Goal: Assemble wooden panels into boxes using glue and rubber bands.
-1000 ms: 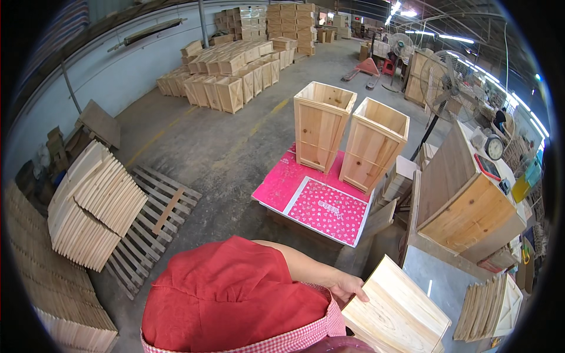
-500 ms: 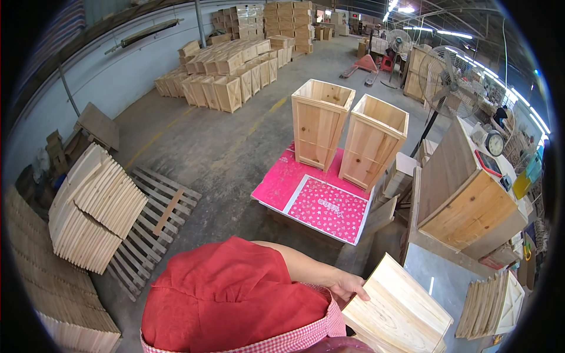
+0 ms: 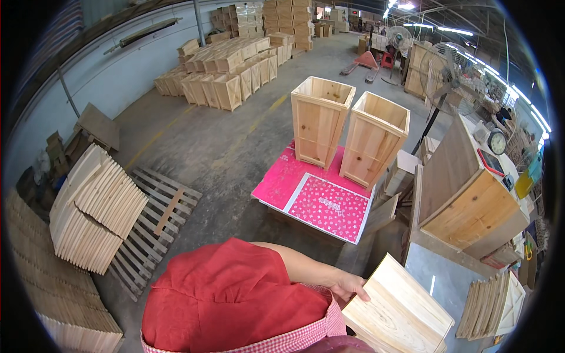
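Observation:
My left hand (image 3: 351,286) reaches across to the right from a red sleeve (image 3: 220,288). Its thumb lies over the upper left edge of a pale, tapered wooden box (image 3: 403,309) at the lower right, and the other fingers are partly hidden at that edge. One broad, grained face of the box shows; its lower end is cut off by the picture's edge. My right hand is out of view. Beyond, two tall open-topped wooden boxes (image 3: 321,126) (image 3: 374,144) stand upright on a pink-covered table (image 3: 273,185).
Stacked slatted panels (image 3: 100,206) rest by a pallet (image 3: 159,217) on the left. More frames (image 3: 488,306) lean together at the right on a grey tabletop (image 3: 432,250). A large wooden cabinet (image 3: 471,212) bears a clock (image 3: 497,142). Finished boxes (image 3: 226,91) and a fan (image 3: 450,82) stand farther back.

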Motion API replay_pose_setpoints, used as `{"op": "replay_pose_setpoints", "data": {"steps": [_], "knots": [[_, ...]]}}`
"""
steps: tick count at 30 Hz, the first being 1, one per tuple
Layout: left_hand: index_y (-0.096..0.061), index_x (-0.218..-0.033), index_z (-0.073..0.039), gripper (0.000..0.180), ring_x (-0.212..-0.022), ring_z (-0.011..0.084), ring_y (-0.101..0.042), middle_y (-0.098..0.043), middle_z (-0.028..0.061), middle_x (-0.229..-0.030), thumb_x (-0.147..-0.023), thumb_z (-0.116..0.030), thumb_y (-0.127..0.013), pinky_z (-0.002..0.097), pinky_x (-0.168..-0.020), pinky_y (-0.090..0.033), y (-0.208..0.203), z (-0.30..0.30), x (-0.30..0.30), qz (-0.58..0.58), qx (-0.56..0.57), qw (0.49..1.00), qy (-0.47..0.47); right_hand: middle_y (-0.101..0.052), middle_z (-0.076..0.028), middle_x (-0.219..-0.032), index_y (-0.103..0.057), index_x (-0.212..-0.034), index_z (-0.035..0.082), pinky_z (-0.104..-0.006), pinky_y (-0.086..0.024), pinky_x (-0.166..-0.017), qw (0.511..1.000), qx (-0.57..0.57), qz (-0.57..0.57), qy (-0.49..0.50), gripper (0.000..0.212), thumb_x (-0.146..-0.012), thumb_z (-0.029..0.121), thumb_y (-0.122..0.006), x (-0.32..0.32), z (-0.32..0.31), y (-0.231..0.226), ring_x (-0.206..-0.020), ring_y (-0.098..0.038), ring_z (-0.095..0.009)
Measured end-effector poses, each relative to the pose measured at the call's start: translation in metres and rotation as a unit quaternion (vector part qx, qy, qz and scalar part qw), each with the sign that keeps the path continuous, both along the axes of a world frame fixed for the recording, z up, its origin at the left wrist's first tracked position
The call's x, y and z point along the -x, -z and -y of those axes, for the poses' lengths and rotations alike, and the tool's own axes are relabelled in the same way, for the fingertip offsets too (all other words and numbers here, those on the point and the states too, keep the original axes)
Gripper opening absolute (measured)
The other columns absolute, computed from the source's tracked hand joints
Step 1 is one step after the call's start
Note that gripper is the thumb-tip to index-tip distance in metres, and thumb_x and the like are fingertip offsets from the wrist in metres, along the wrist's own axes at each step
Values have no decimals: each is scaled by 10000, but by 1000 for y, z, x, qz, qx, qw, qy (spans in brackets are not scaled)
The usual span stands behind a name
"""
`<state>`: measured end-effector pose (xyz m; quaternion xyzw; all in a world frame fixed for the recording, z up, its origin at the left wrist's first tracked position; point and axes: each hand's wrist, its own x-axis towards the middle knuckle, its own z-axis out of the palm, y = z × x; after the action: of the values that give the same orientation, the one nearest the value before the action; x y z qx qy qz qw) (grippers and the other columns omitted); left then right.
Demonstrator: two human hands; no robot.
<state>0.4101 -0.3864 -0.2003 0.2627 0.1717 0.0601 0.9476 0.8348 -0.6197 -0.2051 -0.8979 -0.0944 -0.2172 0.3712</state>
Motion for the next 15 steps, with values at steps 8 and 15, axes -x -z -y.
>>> {"op": "replay_pose_setpoints", "data": {"steps": [8,15], "knots": [[-488,-1472,-4,636,-1344,308,-559,-581,167,-1449,-891,-17,-746,511,-1119,-459,1,-1,0,6,1,1000,7,-653,-361,-1000,-641,-1032,-126,-566,-518,-843,1000,0,5,6,389,-926,247,-603,-15,2,14,-923,-640,-502],[-488,-1465,3,613,-1336,315,-568,-581,173,-1448,-901,-16,-729,518,-1112,-466,3,0,-2,16,-4,1000,-2,-643,-357,-1008,-642,-1009,-127,-566,-511,-834,1000,-3,4,3,364,-940,227,-588,-23,2,20,-926,-630,-489]]}}
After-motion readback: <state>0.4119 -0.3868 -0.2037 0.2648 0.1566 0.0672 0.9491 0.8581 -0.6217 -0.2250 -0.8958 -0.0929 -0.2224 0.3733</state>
